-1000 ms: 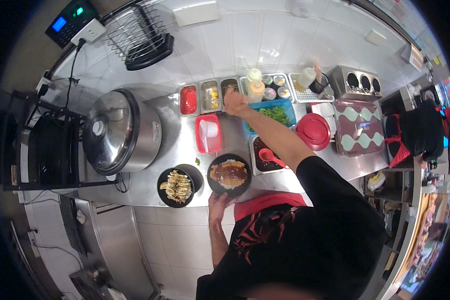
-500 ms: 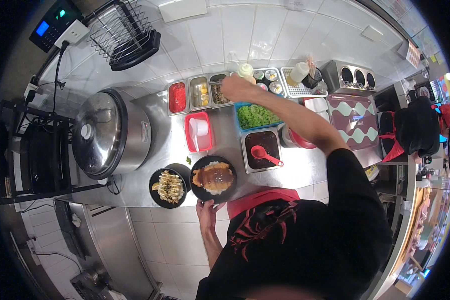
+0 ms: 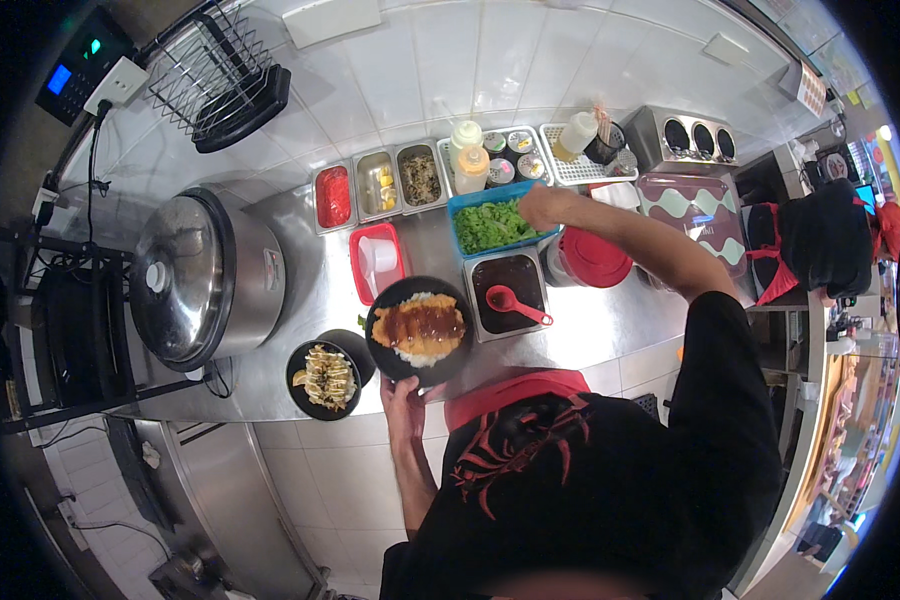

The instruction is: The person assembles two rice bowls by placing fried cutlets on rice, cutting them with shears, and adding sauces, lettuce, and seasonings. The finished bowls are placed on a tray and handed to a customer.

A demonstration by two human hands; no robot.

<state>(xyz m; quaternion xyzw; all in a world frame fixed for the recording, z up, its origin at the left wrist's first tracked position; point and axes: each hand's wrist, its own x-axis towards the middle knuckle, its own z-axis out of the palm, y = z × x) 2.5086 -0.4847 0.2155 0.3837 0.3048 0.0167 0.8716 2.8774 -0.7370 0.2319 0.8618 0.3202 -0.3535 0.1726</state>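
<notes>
Item: round black bowl, by the near edge of the bright stainless-steel counter. Contents: white rice, a golden breaded cutlet over it, and glossy brown sauce across the cutlet's middle. These layers are in place; no leaves show on top.

Left hand: at the bowl's near rim, partly closed, supporting it; the fingers are partly hidden beneath.

Right hand: at the right end of a rectangular blue plastic tub of chopped green leaves. Fingers bent downward; whether they hold any leaves cannot be told.

Adjacent stock: square steel pan of dark brown sauce, with a red plastic ladle resting in it, unheld.

Second dish: smaller black bowl, left of the first, its food striped with pale sauce; it appears further dressed, and neither hand touches it.

Rear row: steel containers of red shreds, yellow pieces and brown flecked topping.
</notes>
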